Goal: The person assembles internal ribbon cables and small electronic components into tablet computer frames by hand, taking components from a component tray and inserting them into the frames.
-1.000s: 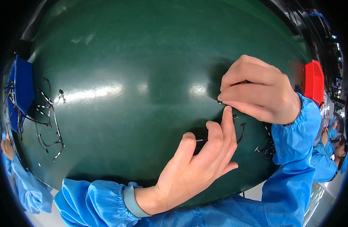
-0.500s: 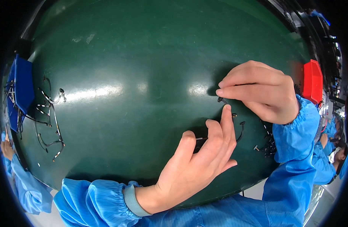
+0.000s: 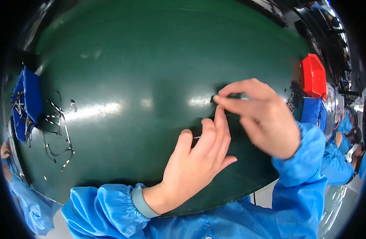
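Note:
My right hand (image 3: 262, 115) is closed in a pinch, thumb and forefinger together on a small dark connector end (image 3: 213, 99). Motion blurs this hand a little. Just below it, my left hand (image 3: 199, 163) lies with bent fingers over a thin black cable (image 3: 197, 137); a short pale-marked piece shows between two of its fingers, and the rest is hidden beneath. One left fingertip nearly meets the right fingertips. Whether both hands hold the same cable is hard to see.
Loose black cables (image 3: 67, 127) with pale bands lie at the left beside a blue bin (image 3: 33, 95) of cables. At the right are a red bin (image 3: 313, 75), a blue bin (image 3: 311, 111) and small black parts (image 3: 296, 93). Co-workers' blue sleeves (image 3: 27, 199) show at the edges.
Both hands have shifted left in view, the right one also lower, its wrist turning. The view itself has moved, bringing a blue bin at the right into sight. The pinch stays closed.

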The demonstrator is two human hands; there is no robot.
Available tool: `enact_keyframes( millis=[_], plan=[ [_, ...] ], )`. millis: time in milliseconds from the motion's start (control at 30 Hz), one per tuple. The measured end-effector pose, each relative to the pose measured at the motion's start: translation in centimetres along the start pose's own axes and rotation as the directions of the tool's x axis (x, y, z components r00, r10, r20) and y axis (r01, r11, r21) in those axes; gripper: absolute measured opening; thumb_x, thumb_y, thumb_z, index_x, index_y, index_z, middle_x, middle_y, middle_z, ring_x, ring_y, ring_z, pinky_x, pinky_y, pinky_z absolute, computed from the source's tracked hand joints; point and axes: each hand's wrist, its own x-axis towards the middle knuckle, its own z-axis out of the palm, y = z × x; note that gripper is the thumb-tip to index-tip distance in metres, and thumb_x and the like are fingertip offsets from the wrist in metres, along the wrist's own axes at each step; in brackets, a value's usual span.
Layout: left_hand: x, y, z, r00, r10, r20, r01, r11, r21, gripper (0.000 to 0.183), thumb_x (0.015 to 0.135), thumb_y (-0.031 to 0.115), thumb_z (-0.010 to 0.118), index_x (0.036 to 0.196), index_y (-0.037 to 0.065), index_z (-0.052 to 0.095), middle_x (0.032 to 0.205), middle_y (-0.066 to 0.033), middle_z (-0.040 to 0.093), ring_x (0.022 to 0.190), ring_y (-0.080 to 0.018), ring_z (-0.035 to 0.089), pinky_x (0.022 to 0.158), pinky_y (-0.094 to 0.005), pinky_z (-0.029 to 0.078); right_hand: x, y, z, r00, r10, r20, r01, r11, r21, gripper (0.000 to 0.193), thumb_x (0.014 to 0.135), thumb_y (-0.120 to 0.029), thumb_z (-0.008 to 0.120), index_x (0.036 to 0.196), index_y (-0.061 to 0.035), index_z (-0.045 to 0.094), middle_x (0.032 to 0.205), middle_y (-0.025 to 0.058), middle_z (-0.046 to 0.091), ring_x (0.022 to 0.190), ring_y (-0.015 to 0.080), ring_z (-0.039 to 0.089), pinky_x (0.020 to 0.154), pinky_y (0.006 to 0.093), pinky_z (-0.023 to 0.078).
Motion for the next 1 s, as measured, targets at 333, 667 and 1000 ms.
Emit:
enact_keyframes(
  millis=[333,667,1000],
  plan=[
    [0.0,-1.4,-1.7,0.996,-0.052,-0.074,0.036,0.979,-0.200,0.054,0.083,0.037,0.067,0.120,-0.003,0.060,0.130,-0.0161,0.056,0.102,-0.0228,0.056,0.079,-0.0314,0.049,-6.3,0.3,1.9,0.949,0.169,-0.268,-0.135,0.981,0.140,0.023,0.074,-0.003,0.074,0.096,-0.0037,0.073,0.095,0.0101,0.066,0.089,0.0271,0.063,0.078,0.0357,0.052],
    [-0.4,-2.2,-0.2,0.994,0.104,0.021,-0.089,0.927,-0.365,0.076,0.089,0.043,0.060,0.146,-0.001,0.034,0.151,-0.0175,0.035,0.142,-0.0292,0.030,0.117,-0.0444,0.023,-7.1,-0.6,3.0,0.928,0.138,-0.347,-0.074,0.979,0.189,0.015,0.075,-0.005,0.074,0.089,-0.0009,0.071,0.098,0.0091,0.067,0.096,0.0277,0.062,0.082,0.0373,0.052],
    [-8.9,-12.6,-2.8,0.912,-0.409,0.029,0.408,0.912,0.040,0.052,0.096,0.018,0.052,0.141,-0.006,0.039,0.155,-0.0236,0.025,0.144,-0.0365,0.024,0.118,-0.0442,0.021,-7.8,-2.7,-2.7,0.964,0.235,-0.123,-0.072,0.679,0.730,0.007,0.088,0.000,0.062,0.095,0.0006,0.062,0.084,0.0095,0.065,0.079,0.0193,0.067,0.072,0.0304,0.054]
  ],
)
